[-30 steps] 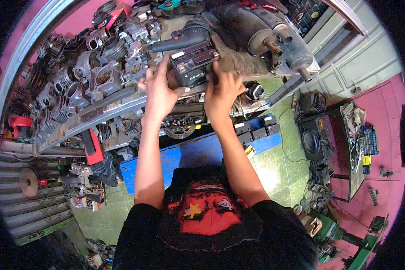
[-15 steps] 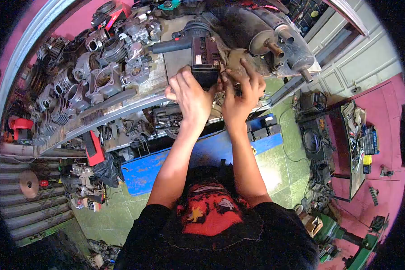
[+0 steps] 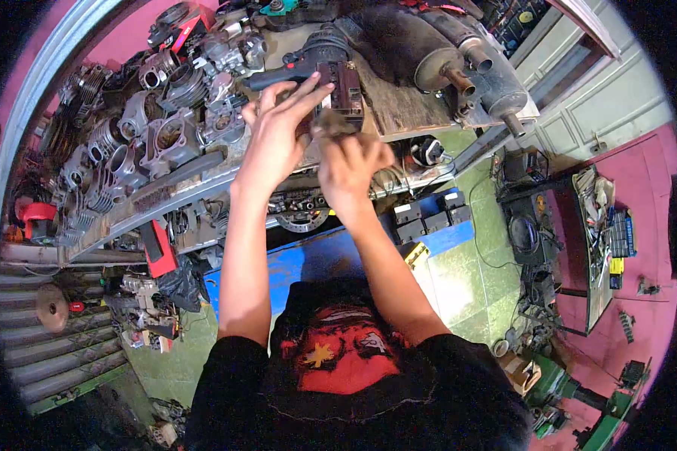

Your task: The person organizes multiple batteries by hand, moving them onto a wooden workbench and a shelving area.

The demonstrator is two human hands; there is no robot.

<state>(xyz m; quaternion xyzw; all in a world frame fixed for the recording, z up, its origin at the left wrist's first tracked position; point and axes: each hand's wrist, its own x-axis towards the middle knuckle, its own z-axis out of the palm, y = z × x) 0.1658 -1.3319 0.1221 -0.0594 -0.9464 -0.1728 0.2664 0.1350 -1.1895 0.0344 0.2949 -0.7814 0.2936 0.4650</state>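
My left hand (image 3: 277,139) lies against the left side of a dark box-shaped part (image 3: 347,86) on the workbench, its fingers spread over the near left edge. My right hand (image 3: 347,167) is just in front of the part, fingers bent around a brownish cloth-like piece (image 3: 334,124) that is blurred. Behind the part is a black power tool (image 3: 325,46) with a grey-black handle (image 3: 274,77) pointing left and a red button. The surface under my fingers is partly hidden.
Metal cylinders and engine castings (image 3: 171,139) crowd the bench on the left. Exhaust mufflers (image 3: 444,71) lie at the right. Below are a blue bench (image 3: 293,263), small black boxes (image 3: 423,218) and a yellow box (image 3: 416,255). A bench edge (image 3: 158,197) runs beneath my left arm.
Both hands have moved left. The brown cloth-like piece, previously right of the dark part, is now in front of it with my right hand. My left hand has risen onto the part's side.
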